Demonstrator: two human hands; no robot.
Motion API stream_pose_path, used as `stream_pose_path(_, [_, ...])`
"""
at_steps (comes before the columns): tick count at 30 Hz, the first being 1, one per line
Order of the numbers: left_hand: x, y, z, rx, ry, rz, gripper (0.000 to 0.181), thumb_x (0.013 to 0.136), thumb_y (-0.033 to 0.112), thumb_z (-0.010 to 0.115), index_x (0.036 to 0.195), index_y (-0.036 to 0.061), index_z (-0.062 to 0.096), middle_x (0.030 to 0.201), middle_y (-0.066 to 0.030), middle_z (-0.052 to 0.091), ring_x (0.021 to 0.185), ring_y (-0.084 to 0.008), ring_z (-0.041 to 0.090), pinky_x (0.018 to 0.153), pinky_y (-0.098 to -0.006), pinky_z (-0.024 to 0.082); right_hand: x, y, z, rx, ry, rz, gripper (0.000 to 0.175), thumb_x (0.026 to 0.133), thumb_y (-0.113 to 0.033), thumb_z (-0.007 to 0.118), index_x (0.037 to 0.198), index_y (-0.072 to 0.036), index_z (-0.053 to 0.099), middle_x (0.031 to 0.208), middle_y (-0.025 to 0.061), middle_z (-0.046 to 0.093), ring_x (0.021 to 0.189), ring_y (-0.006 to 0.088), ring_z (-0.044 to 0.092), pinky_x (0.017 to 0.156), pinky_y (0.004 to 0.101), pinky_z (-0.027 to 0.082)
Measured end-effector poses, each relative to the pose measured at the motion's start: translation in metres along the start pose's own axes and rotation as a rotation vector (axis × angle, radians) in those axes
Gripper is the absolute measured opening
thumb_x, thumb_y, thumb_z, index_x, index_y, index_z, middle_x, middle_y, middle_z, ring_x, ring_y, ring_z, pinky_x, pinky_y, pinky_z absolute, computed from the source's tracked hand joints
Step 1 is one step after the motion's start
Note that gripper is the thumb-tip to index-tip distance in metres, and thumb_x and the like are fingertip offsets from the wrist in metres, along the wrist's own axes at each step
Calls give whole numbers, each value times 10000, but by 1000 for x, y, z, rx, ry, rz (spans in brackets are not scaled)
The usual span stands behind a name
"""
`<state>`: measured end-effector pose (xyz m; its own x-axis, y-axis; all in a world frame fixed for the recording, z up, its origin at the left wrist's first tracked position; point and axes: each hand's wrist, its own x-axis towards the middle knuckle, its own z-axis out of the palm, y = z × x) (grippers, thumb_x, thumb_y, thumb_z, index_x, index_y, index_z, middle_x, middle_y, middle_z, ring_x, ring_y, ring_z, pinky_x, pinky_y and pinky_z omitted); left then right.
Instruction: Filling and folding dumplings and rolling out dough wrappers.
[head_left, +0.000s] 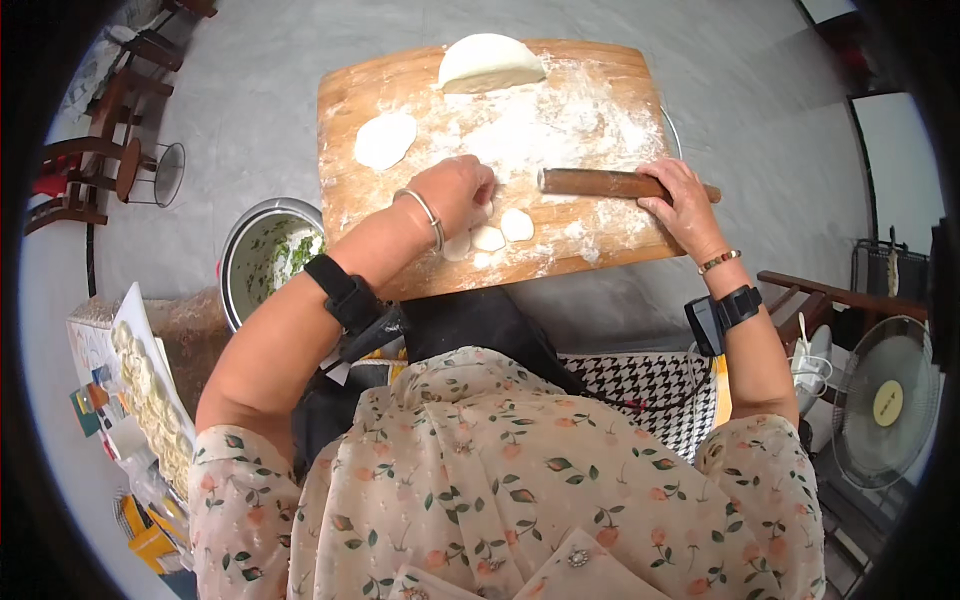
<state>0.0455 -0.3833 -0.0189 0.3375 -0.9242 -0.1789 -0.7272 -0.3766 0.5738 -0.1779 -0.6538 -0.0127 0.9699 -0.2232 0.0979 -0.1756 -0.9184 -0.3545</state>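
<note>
My right hand (679, 196) grips a wooden rolling pin (592, 182) near its right end, at the right side of a floured wooden board (352, 94). My left hand (454, 187) is bent over the middle of the board, fingers curled down by several small flattened dough pieces. Whether it pinches one is hidden. Two of those pieces are a round dough disc (517, 224) and another disc (487, 238) beside it. One rolled-out dough wrapper (385, 141) lies flat to the left. At the far edge rests a large cut lump of dough (491, 66).
Left of the board stands a metal pot (238, 247) with chopped green filling. Farther left, a white tray (129, 304) carries rows of dumplings. An electric fan (889, 405) and a dark wooden chair (810, 307) are at the right.
</note>
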Motion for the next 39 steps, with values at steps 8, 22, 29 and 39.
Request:
stream_pose_path(8, [88, 16, 9, 109, 317, 145, 89, 777, 78, 618, 854, 37, 608, 837, -155, 622, 792, -305, 611, 726, -366, 493, 30, -17, 9, 5, -71, -87, 348, 753, -146, 703, 1084, -95, 612, 1115, 59, 601, 1111, 272, 510, 987, 394, 380])
stream_pose_path(22, [121, 18, 13, -83, 138, -59, 194, 859, 151, 571, 981, 45, 680, 884, -170, 680, 843, -323, 646, 775, -389, 498, 143, -26, 74, -282, 244, 150, 470, 948, -344, 430, 1340, -86, 465, 1393, 131, 446, 1332, 343, 345, 1074, 515, 268])
stream_pose_path(29, [112, 6, 6, 8, 20, -85, 175, 846, 178, 599, 903, 40, 692, 862, -167, 686, 828, -330, 650, 782, -384, 503, 75, -73, 63, -284, -4, 169, 426, 957, -314, 406, 1320, -102, 476, 1380, 140, 438, 1336, 342, 338, 1070, 569, 255])
stream_pose_path(39, [101, 7, 0, -53, 103, -136, 151, 843, 82, 545, 907, 41, 675, 878, -160, 688, 809, -295, 654, 751, -357, 504, 144, -76, 84, -190, 288, 212, 434, 937, -319, 455, 1249, -25, 522, 1356, 137, 468, 1315, 322, 361, 1066, 502, 274])
